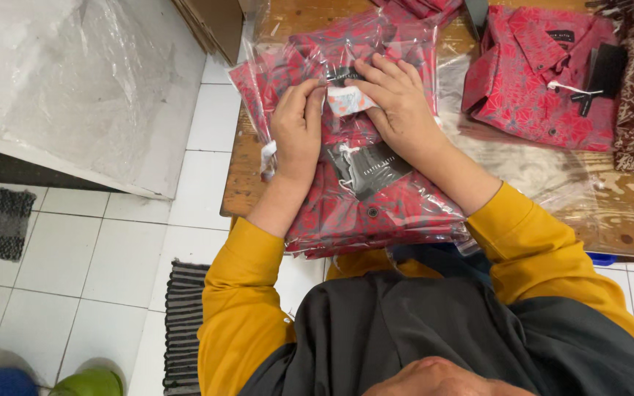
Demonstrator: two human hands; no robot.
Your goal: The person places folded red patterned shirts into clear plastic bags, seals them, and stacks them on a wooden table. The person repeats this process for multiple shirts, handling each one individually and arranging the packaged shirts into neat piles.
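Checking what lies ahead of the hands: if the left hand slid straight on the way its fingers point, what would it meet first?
Probably the small pale label on the bagged red shirt: the left hand already has its fingertips at the label's edge, with the right hand just beyond.

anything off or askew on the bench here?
Mostly tidy. The bagged red shirt stack overhangs the wooden table edge toward the person. Both hands, left hand and right hand, press a small label on top.

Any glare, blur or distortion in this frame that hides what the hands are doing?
Head view: even indoor light; both hands, left and right, are sharp. Glare streaks the plastic bag over the red shirt, mildest at the fingers. Tile lines bow slightly toward the edges. The chin at the bottom is blurred.
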